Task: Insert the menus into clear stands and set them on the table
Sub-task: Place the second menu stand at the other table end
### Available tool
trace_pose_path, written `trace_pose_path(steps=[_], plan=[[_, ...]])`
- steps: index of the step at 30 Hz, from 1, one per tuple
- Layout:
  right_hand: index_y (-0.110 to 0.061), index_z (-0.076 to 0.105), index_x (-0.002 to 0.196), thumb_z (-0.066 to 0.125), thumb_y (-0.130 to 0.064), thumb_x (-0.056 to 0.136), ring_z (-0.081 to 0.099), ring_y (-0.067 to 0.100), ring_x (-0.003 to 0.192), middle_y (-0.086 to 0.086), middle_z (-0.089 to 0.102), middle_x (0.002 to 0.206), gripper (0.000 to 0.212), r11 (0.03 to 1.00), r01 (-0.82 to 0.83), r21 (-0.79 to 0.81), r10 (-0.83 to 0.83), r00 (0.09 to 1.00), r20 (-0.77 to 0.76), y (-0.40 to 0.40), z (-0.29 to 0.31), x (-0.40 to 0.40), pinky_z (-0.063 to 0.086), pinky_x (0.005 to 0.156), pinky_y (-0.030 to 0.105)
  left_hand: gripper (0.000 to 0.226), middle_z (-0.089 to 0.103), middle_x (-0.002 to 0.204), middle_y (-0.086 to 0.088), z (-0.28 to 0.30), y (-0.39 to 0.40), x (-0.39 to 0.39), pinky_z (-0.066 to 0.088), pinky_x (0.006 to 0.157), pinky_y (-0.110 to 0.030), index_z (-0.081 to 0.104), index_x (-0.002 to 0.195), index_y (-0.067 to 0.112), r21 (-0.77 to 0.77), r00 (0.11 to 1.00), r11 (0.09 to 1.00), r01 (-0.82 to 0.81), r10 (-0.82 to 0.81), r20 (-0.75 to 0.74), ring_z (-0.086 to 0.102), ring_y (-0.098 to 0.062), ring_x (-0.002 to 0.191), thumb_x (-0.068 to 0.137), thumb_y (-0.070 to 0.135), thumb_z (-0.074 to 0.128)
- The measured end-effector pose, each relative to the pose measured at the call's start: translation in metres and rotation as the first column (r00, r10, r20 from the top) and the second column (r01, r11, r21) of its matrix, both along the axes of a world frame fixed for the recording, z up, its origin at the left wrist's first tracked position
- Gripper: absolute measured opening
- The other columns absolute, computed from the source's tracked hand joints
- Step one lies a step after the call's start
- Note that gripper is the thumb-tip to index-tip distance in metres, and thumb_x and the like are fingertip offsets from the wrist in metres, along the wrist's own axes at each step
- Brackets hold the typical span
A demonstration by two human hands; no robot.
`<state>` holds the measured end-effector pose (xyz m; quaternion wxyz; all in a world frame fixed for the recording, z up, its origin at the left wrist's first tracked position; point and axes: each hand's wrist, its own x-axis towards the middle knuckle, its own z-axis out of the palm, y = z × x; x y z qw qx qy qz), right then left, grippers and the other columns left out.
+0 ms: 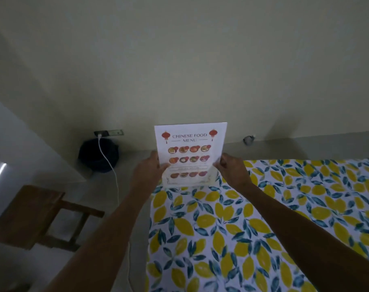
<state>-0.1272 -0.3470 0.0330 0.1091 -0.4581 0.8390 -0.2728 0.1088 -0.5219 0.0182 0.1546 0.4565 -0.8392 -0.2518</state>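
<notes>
A white Chinese food menu (191,144) with red lanterns and dish photos stands upright at the far left corner of the table (263,218). Its lower part sits inside a clear stand (189,179), which rests on the lemon-print tablecloth. My left hand (148,167) pinches the menu's left edge. My right hand (231,167) pinches its right edge. Both hands grip at about the stand's top rim. The upper half of the menu rises above the stand.
A wooden chair (31,216) stands left of the table. A dark round bin (99,154) sits by the wall under a socket, with a white cable (112,171) hanging from it. A small grey object (248,139) lies on the floor by the wall.
</notes>
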Motion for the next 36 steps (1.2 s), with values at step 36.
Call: trace_pose_path(steps=[36], plan=[[-0.016,0.061,0.122,0.061,-0.033,0.092,0.066,0.024,0.095,0.006,0.070,0.111,0.034,0.986,-0.021,0.164,-0.037,0.939,0.343,0.064,0.004,-0.029,0.051,0.076,0.031,0.063,0.055,0.132,-0.015,-0.020,0.065,-0.002,0.047,0.095,-0.046,0.046,0.135,0.007,0.130,0.980,0.984,-0.121,0.097,0.176,0.055,-0.035,0.118,0.090,0.048,0.060]])
